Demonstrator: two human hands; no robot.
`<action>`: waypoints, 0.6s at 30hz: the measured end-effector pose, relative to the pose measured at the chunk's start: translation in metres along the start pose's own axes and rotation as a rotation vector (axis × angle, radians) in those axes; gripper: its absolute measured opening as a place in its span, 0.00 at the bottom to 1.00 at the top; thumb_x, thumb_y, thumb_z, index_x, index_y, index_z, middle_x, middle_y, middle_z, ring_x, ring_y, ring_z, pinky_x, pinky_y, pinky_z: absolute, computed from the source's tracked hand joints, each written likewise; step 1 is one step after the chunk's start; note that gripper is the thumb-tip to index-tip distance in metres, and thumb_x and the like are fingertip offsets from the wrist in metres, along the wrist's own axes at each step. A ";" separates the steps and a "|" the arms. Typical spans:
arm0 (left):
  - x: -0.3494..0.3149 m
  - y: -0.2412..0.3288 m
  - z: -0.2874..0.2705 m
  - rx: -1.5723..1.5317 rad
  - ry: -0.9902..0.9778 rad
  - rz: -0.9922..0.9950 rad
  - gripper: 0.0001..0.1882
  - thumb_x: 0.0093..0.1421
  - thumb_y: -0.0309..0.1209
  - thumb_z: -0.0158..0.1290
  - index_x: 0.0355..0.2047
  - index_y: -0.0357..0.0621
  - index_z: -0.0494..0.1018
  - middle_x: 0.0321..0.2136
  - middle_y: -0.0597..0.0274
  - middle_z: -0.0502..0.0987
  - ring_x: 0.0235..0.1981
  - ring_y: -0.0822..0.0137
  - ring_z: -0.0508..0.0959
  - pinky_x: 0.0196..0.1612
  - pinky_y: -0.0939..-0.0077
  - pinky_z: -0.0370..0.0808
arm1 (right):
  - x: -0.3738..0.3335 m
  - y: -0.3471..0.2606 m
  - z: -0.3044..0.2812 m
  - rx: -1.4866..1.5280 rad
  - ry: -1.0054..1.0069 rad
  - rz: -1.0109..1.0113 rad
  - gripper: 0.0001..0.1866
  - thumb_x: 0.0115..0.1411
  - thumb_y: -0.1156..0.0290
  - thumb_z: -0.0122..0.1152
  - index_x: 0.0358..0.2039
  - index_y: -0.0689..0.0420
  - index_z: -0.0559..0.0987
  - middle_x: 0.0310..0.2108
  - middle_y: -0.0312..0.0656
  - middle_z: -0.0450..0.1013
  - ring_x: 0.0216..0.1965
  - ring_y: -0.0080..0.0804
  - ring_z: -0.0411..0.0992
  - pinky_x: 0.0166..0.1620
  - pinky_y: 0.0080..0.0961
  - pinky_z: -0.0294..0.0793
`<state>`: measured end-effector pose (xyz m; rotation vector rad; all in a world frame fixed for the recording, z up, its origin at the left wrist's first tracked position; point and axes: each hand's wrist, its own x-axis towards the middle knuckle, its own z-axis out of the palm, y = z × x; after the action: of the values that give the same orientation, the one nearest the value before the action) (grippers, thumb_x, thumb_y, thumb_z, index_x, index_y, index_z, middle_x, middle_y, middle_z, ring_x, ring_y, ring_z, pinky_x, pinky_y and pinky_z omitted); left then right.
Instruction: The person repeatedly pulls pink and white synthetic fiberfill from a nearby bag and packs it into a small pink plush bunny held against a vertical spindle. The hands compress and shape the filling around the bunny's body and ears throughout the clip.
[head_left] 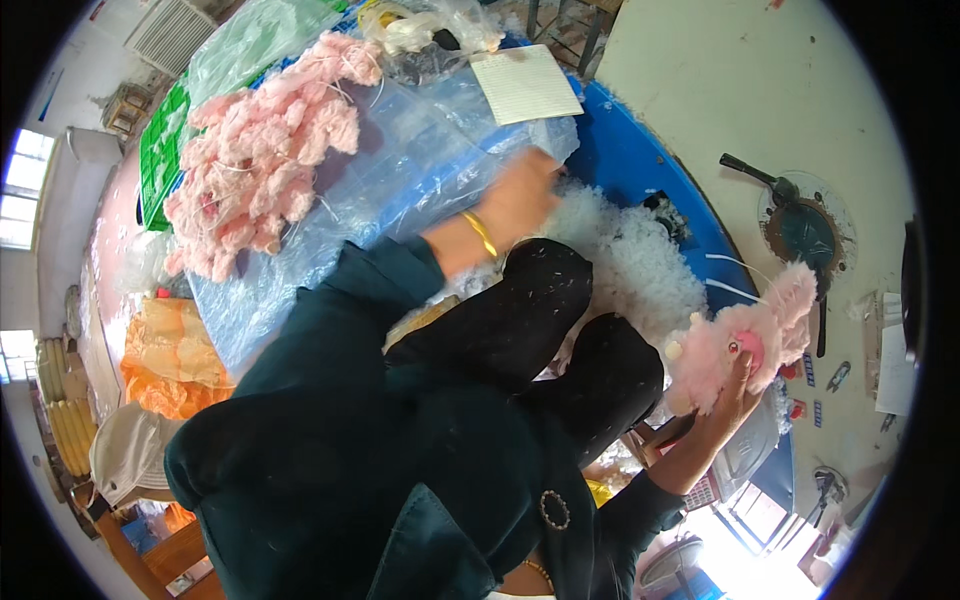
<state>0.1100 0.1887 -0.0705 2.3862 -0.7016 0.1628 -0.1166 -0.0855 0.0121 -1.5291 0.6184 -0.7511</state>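
Note:
My right hand (727, 400) is closed on a fluffy pink plush toy (705, 365) with long ears, a red eye and a darker pink patch. White strings trail from the toy's upper side. My left hand (528, 188), with a yellow bracelet at the wrist, is over the edge of the clear plastic sheet (420, 140), beside a heap of white fibre stuffing (625, 245). Motion blurs its fingers, so whether it holds anything does not show. The stuffing lies in a blue container (625, 135) in front of my knees.
Several limp pink plush skins (265, 150) are piled on the plastic at the left. A lined paper pad (525, 83) lies at the back. On the pale table (740, 70) at the right stands a round dark fixture (803, 238) with a handle. An orange bag (175, 355) is at far left.

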 end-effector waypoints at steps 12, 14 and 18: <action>-0.050 -0.273 -0.163 0.986 -0.131 -0.625 0.13 0.59 0.30 0.44 0.42 0.43 0.74 0.42 0.49 0.76 0.44 0.51 0.77 0.47 0.61 0.74 | -0.084 0.041 -0.202 -0.912 -0.469 0.595 0.23 0.55 0.64 0.61 0.49 0.62 0.72 0.46 0.45 0.71 0.47 0.35 0.70 0.48 0.27 0.70; -0.054 -0.284 -0.171 0.851 -0.100 -0.579 0.12 0.58 0.32 0.48 0.38 0.39 0.74 0.35 0.45 0.78 0.38 0.48 0.78 0.42 0.57 0.75 | -0.094 0.043 -0.221 -1.051 -0.599 0.767 0.20 0.55 0.65 0.61 0.47 0.61 0.74 0.44 0.44 0.72 0.46 0.34 0.70 0.48 0.27 0.70; -0.009 -0.163 -0.160 0.459 -0.048 -0.284 0.13 0.52 0.36 0.57 0.32 0.37 0.76 0.33 0.47 0.78 0.33 0.53 0.79 0.35 0.61 0.74 | -0.083 0.027 -0.190 -1.076 -0.690 0.644 0.15 0.55 0.68 0.59 0.42 0.60 0.78 0.40 0.43 0.74 0.43 0.34 0.72 0.46 0.26 0.69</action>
<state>0.1967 0.3973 -0.0355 2.9064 -0.3635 0.1594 -0.3145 -0.1474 -0.0186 -2.1804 0.9588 0.7315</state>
